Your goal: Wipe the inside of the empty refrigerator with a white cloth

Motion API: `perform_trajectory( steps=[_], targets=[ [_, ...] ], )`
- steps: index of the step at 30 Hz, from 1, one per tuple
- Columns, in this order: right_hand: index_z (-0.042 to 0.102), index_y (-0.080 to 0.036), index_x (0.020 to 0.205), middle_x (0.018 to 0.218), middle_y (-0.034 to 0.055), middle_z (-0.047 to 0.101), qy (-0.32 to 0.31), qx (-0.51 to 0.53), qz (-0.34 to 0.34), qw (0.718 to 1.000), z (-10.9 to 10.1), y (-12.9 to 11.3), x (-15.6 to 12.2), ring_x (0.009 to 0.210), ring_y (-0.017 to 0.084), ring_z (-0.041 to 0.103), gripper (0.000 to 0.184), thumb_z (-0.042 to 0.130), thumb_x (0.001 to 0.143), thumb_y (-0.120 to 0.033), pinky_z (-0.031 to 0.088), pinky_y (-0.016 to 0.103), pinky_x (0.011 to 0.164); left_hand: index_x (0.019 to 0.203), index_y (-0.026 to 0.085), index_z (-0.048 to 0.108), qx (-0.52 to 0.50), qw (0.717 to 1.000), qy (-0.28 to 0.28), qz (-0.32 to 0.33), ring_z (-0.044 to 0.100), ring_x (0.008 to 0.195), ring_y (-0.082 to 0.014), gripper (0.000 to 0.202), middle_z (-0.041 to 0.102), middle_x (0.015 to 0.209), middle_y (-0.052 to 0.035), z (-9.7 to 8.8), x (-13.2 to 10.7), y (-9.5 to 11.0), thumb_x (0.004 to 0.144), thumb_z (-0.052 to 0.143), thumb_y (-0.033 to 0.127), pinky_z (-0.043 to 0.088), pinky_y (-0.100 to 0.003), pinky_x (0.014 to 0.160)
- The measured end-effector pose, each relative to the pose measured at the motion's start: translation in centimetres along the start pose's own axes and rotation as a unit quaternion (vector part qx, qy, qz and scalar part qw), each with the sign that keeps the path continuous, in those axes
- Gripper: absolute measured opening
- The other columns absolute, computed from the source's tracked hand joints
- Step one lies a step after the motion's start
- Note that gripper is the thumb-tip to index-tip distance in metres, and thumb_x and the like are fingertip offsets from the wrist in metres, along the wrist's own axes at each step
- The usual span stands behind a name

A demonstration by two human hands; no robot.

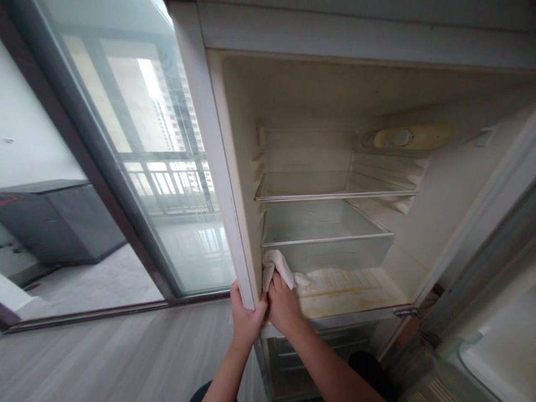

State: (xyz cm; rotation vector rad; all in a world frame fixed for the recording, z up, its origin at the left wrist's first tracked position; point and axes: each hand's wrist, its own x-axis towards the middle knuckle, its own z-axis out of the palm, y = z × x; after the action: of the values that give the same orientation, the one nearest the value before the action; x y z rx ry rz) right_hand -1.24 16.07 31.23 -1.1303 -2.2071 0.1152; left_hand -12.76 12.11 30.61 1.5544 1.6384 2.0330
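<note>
An opened fridge stands before me, its floor marked with yellow-brown stains. My left hand is wrapped around the lower left front edge of the cabinet, thumb on the inner side. Just inside that edge, my right hand presses a crumpled white cloth against the lower left inner wall. Part of the cloth sticks up above my fingers, and a bit trails right onto the fridge floor. The two hands are close together. My right fingertips are partly hidden by the cloth.
Two glass shelves, the upper shelf and lower shelf, sit above my hands. A yellowed lamp housing juts from the right wall. The fridge door hangs open at right. Left are a sliding glass door and a dark cabinet.
</note>
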Motion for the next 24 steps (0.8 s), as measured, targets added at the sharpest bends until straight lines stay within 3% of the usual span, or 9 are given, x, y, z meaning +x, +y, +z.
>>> perform_trajectory(
  steps=[4, 9, 13, 17, 20, 24],
  targets=[
    [0.062, -0.015, 0.123, 0.125, 0.0115, 0.059, -0.037, 0.021, 0.034, 0.999, -0.6, -0.3, 0.3, 0.121, 0.026, 0.051, 0.038, 0.056, 0.087, -0.023, 0.044, 0.038, 0.102, 0.122, 0.02, 0.048, -0.005, 1.0, -0.004, -0.008, 0.061, 0.092, -0.0223, 0.058, 0.058, 0.103, -0.0049, 0.0, 0.0, -0.1, 0.074, 0.074, 0.038, 0.053, -0.038, 0.086],
    [0.059, -0.023, 0.128, 0.129, 0.0074, 0.059, -0.059, 0.008, 0.031, 0.998, -1.0, 0.3, 0.1, 0.121, 0.025, 0.052, 0.041, 0.056, 0.087, -0.024, 0.043, 0.038, 0.1, 0.122, 0.02, 0.048, 0.001, 1.0, -0.006, -0.005, 0.061, 0.094, -0.0226, 0.056, 0.059, 0.104, -0.0053, -0.1, 0.0, 0.1, 0.074, 0.072, 0.036, 0.053, -0.038, 0.087],
    [0.063, -0.023, 0.121, 0.129, 0.0063, 0.06, -0.071, -0.031, 0.034, 0.996, -2.3, 2.0, -0.9, 0.119, 0.024, 0.055, 0.033, 0.055, 0.089, -0.024, 0.043, 0.037, 0.1, 0.121, 0.019, 0.049, 0.007, 1.0, -0.01, -0.007, 0.062, 0.093, -0.0231, 0.055, 0.059, 0.104, -0.0054, -0.2, 0.1, 0.0, 0.074, 0.073, 0.035, 0.053, -0.038, 0.086],
    [0.063, -0.021, 0.125, 0.131, 0.0086, 0.06, -0.039, -0.062, 0.059, 0.996, -4.1, 4.7, -2.2, 0.12, 0.024, 0.054, 0.035, 0.047, 0.099, -0.038, 0.042, 0.037, 0.102, 0.124, 0.018, 0.048, 0.001, 1.0, -0.018, -0.018, 0.062, 0.093, -0.0233, 0.058, 0.059, 0.104, -0.0059, -0.3, 0.0, -0.2, 0.074, 0.073, 0.034, 0.052, -0.039, 0.087],
    [0.063, -0.017, 0.127, 0.13, 0.0113, 0.061, -0.021, -0.108, 0.101, 0.989, -5.7, 7.8, -3.3, 0.12, 0.024, 0.055, 0.045, 0.031, 0.104, -0.039, 0.04, 0.036, 0.104, 0.125, 0.018, 0.048, -0.001, 1.0, -0.019, -0.017, 0.061, 0.094, -0.0232, 0.058, 0.059, 0.104, -0.0057, -0.3, 0.0, -0.1, 0.074, 0.072, 0.035, 0.052, -0.038, 0.087],
    [0.065, -0.008, 0.119, 0.121, 0.018, 0.064, -0.017, -0.226, 0.224, 0.948, -8.6, 13.2, -5.0, 0.115, 0.027, 0.058, 0.047, 0.03, 0.104, -0.035, 0.042, 0.037, 0.102, 0.125, 0.019, 0.048, -0.002, 1.0, -0.017, -0.016, 0.061, 0.095, -0.0233, 0.058, 0.058, 0.104, -0.0057, -0.3, 0.0, 0.2, 0.075, 0.071, 0.035, 0.051, -0.039, 0.09]
  ],
)
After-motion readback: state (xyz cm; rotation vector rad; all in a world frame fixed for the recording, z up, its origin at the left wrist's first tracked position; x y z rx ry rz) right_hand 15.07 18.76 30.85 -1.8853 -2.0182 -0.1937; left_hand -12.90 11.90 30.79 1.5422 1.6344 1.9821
